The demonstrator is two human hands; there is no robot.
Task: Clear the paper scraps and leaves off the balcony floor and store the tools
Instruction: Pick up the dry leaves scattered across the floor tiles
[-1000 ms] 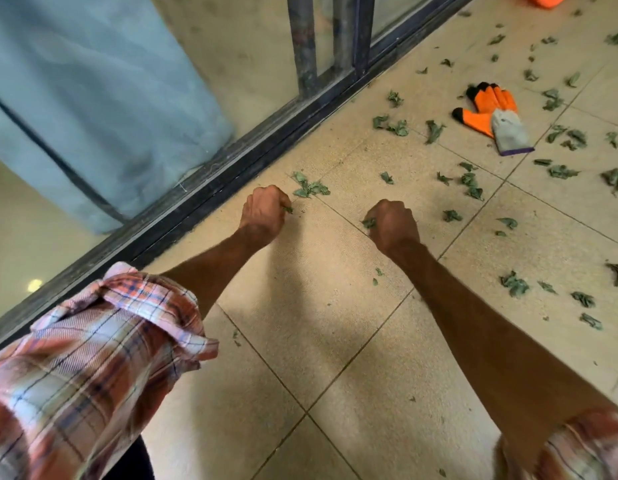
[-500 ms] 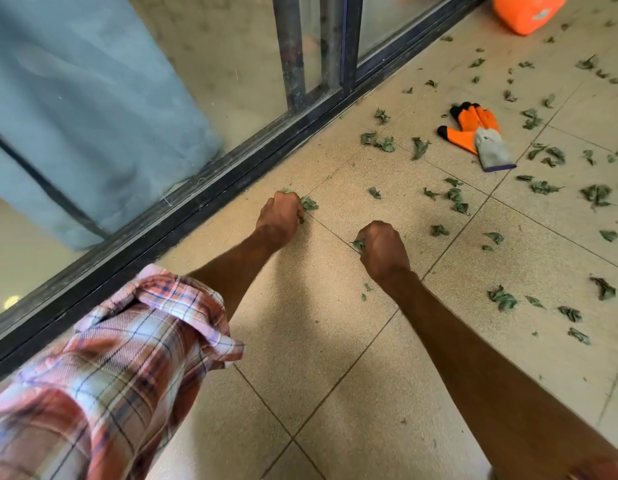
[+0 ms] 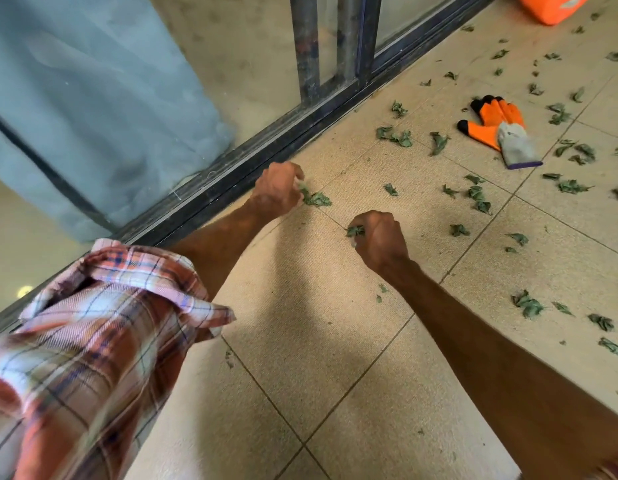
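Note:
Several green leaves lie scattered over the beige tiled balcony floor [image 3: 300, 306], thickest toward the right. My left hand [image 3: 276, 192] is low near the door track, its fingers pinching a small clump of leaves [image 3: 316, 199] on the tile. My right hand [image 3: 380, 239] is curled in a fist with green leaves [image 3: 355, 231] showing at its thumb side. More leaves lie ahead [image 3: 394, 136] and at the right [image 3: 527, 304]. No paper scraps can be made out.
A pair of orange and black work gloves [image 3: 498, 128] with grey cuffs lies on the floor ahead right. An orange object [image 3: 553, 6] sits at the top right edge. A dark sliding door track [image 3: 231, 174] and glass run along the left, a blue curtain [image 3: 92, 98] behind.
My left hand reached forward to the clump of leaves by the track and took hold of it. My right hand stayed closed on its leaves. The view shifted slightly toward the gloves.

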